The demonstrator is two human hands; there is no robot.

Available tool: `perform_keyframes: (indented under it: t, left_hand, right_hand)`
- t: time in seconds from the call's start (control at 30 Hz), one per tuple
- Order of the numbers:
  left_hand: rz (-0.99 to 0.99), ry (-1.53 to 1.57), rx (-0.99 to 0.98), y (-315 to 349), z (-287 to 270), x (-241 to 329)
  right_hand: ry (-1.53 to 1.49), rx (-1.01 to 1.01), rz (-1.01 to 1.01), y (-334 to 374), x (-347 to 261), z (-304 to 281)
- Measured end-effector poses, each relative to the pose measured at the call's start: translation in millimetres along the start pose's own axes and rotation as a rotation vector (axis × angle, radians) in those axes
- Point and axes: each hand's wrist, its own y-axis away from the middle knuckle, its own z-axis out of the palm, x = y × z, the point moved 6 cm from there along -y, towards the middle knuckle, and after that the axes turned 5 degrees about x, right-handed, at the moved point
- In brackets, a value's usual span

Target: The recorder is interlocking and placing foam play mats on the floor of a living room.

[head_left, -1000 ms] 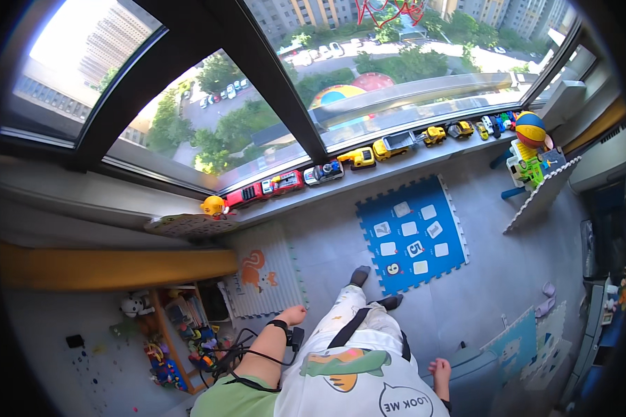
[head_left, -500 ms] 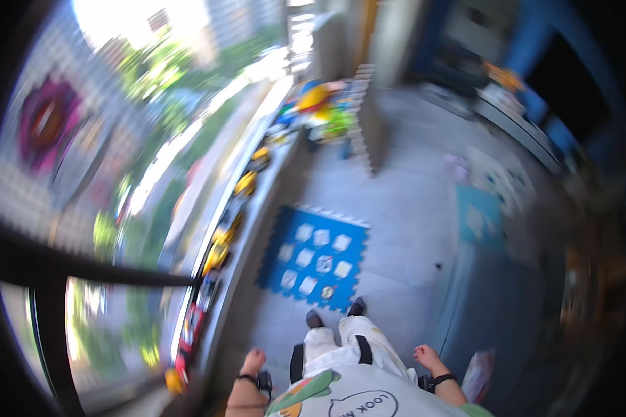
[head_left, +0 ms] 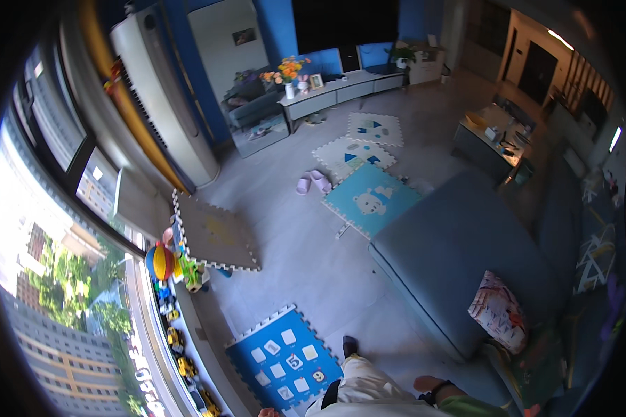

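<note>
My right hand (head_left: 430, 384) hangs low beside my right leg, its fingers loosely bent with nothing visible in them. A dark band circles that wrist. Only a small piece of my left hand (head_left: 268, 413) shows at the lower edge, so its fingers are mostly cut off. Closest to the left hand lies a blue foam mat (head_left: 305, 334) on the floor, with several white squares (head_left: 294, 361) spread over it. My dark-shod foot (head_left: 350, 346) stands just to the right of this mat.
Right of me stands a grey-blue sofa (head_left: 459, 257) with a patterned cushion (head_left: 497, 311). Ahead lie a teal bear mat (head_left: 348, 201) and pink slippers (head_left: 311, 182). A grey foam mat (head_left: 219, 233) leans beside toys. Toy vehicles (head_left: 186, 367) line the window sill. A TV cabinet (head_left: 341, 94) stands far off.
My view has swung right and up, bringing the sofa, TV cabinet and slippers into sight. The blue mat sits lower in view. My left hand has slipped mostly out of the lower edge.
</note>
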Motion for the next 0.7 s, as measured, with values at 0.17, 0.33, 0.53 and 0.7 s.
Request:
perform_keyframes:
  t: [0.17, 0.33, 0.53, 0.7]
  left_hand:
    - [-0.089, -0.196, -0.057, -58, 43, 69]
    - [-0.12, -0.514, -0.158, -122, 97, 143]
    - [-0.142, -0.652, -0.252, -192, 138, 238]
    - [-0.095, -1.06, -0.527, -274, 223, 313]
  right_hand:
    - [-0.611, 0.682, 0.408, -38, 40, -171]
    - [-1.055, 1.081, 0.475, -19, 68, -276]
    - [-0.735, 1.126, 0.731, -53, 69, -162]
    - [-0.807, 0.701, 1.193, -50, -55, 38]
